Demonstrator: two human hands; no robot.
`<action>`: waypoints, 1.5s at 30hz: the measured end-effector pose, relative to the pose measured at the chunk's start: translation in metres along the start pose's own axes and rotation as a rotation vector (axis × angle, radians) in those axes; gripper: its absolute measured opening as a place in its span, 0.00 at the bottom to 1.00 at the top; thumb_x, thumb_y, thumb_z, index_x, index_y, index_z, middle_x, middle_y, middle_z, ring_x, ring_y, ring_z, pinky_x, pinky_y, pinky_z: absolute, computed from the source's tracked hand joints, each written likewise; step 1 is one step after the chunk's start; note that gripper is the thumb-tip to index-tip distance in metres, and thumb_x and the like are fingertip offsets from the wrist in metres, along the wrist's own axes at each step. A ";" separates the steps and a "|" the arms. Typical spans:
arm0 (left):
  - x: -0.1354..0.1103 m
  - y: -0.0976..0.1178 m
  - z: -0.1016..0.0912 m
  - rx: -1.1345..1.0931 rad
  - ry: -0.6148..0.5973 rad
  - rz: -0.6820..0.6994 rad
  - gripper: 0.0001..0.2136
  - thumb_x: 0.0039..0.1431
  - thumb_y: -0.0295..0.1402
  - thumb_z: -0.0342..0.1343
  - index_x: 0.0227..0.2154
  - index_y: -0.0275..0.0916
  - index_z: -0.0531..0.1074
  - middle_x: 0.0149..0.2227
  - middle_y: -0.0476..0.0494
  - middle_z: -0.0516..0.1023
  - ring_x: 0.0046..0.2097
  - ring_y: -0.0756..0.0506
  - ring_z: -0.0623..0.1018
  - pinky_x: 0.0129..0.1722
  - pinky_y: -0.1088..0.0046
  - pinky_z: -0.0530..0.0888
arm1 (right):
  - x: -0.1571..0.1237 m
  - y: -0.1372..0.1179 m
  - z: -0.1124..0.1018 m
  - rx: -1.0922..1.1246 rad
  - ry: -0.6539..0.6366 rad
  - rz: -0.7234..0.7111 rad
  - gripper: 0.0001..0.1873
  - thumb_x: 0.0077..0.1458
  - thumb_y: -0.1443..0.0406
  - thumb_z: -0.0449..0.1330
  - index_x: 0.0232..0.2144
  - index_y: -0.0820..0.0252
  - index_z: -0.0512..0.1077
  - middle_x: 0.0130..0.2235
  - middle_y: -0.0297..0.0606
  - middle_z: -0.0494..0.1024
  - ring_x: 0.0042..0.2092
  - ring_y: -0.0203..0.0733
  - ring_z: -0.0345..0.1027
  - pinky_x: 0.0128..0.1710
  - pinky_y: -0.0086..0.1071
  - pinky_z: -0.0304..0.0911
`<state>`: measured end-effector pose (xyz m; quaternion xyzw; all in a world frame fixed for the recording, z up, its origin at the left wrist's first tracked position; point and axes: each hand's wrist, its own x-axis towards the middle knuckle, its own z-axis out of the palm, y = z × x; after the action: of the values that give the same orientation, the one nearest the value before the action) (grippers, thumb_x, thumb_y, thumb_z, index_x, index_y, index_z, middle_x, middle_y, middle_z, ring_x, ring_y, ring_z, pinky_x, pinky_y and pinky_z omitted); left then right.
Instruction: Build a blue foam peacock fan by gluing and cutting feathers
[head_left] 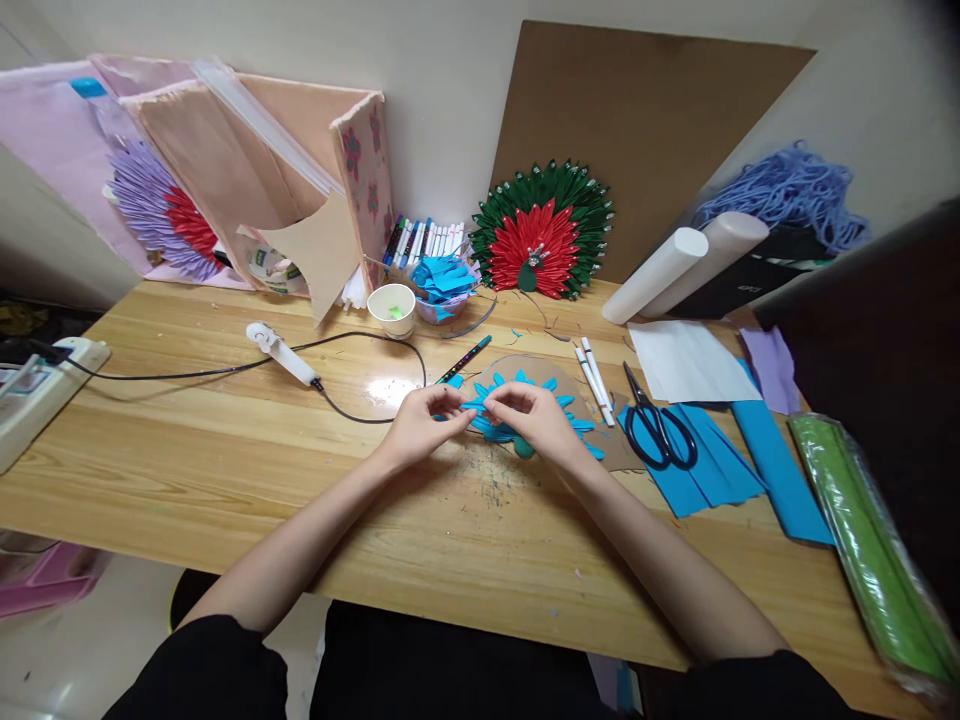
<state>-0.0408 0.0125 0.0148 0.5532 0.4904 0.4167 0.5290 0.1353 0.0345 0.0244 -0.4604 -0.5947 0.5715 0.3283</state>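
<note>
Over the middle of the table, my left hand [426, 425] and my right hand [536, 420] are close together, thumbs and forefingers pinched. Between the fingertips is a small blue paper petal [471, 406], its ends partly hidden by the fingers. Beneath them lies a round brown cardboard piece [517, 367], with several blue petals [577, 424] fanned over it. A small green part [523, 447] shows at its lower edge, under my right hand. A dark dotted pen [465, 360] rests just beyond my left hand.
Right of the cardboard are white markers [595, 382], black-handled scissors [660, 435] and blue paper [705, 465]. A white glue gun [281, 352] trails its black cord [360, 412] at left. Behind stand a paper cup [392, 310] and a red-green paper peacock [540, 235].
</note>
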 end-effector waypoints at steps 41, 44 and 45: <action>0.002 -0.005 0.001 -0.137 -0.061 -0.077 0.13 0.47 0.40 0.61 0.27 0.34 0.72 0.27 0.46 0.77 0.29 0.50 0.74 0.30 0.76 0.70 | -0.001 0.004 0.006 0.014 0.033 0.006 0.14 0.48 0.54 0.60 0.24 0.59 0.69 0.25 0.32 0.72 0.28 0.35 0.65 0.29 0.29 0.59; 0.002 -0.005 0.001 -0.125 -0.064 -0.092 0.13 0.47 0.40 0.61 0.25 0.33 0.71 0.25 0.47 0.75 0.27 0.51 0.73 0.29 0.76 0.69 | -0.001 0.006 0.007 0.003 0.060 -0.004 0.14 0.48 0.55 0.60 0.24 0.59 0.69 0.26 0.32 0.71 0.28 0.34 0.63 0.28 0.28 0.58; 0.002 -0.005 0.001 -0.120 -0.062 -0.095 0.13 0.46 0.39 0.61 0.25 0.33 0.70 0.24 0.47 0.75 0.27 0.51 0.73 0.29 0.77 0.69 | 0.000 0.006 0.007 -0.001 0.066 -0.005 0.14 0.48 0.55 0.60 0.24 0.59 0.69 0.26 0.32 0.70 0.28 0.34 0.63 0.27 0.28 0.58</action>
<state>-0.0397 0.0139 0.0098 0.5092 0.4735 0.4026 0.5953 0.1304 0.0311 0.0177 -0.4777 -0.5848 0.5549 0.3491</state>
